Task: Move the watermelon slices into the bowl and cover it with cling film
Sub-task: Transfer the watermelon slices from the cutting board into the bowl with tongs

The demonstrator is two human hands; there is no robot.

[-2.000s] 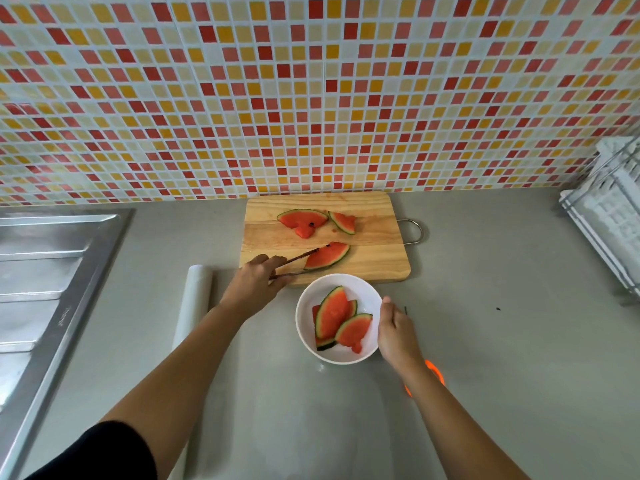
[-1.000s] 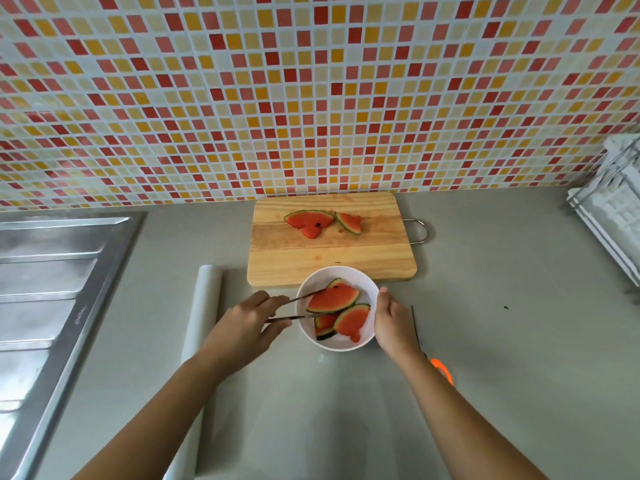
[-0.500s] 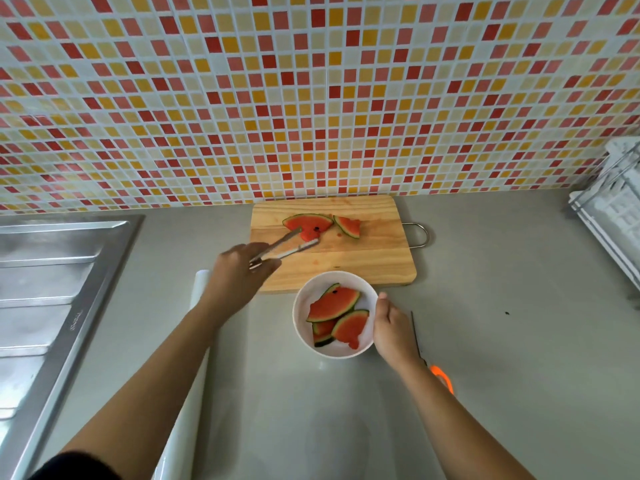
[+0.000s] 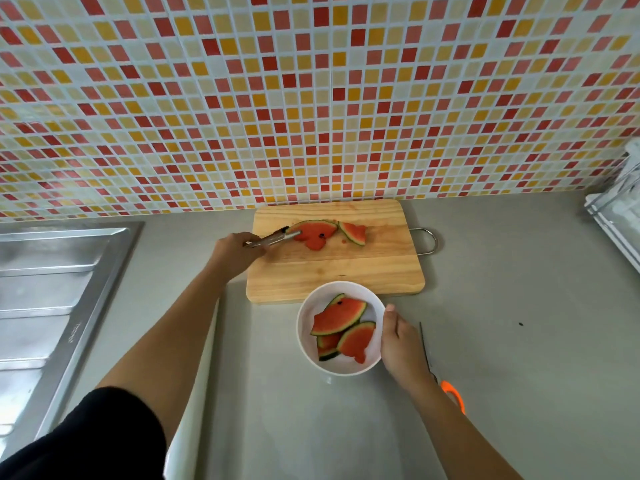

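On the wooden cutting board [image 4: 332, 275] lie two watermelon slices: a larger one [image 4: 317, 233] and a smaller one [image 4: 353, 233] to its right. My left hand [image 4: 235, 254] holds metal tongs [image 4: 273, 239] whose tips touch the left end of the larger slice. A white bowl [image 4: 308, 344] stands in front of the board with three slices [image 4: 341, 329] inside. My right hand [image 4: 401, 344] grips the bowl's right rim. The cling film roll [image 4: 188, 403] lies under my left forearm, mostly hidden.
Scissors with an orange handle [image 4: 446, 382] lie right of the bowl, partly under my right wrist. A steel sink drainer [image 4: 45, 306] fills the left side. A white dish rack [image 4: 620, 216] stands at the far right. The tiled wall rises behind the board.
The left hand dropped a slice from the tongs into the bowl, then moved back to the board; the tong tips now reach the larger slice. The right hand stayed on the bowl.
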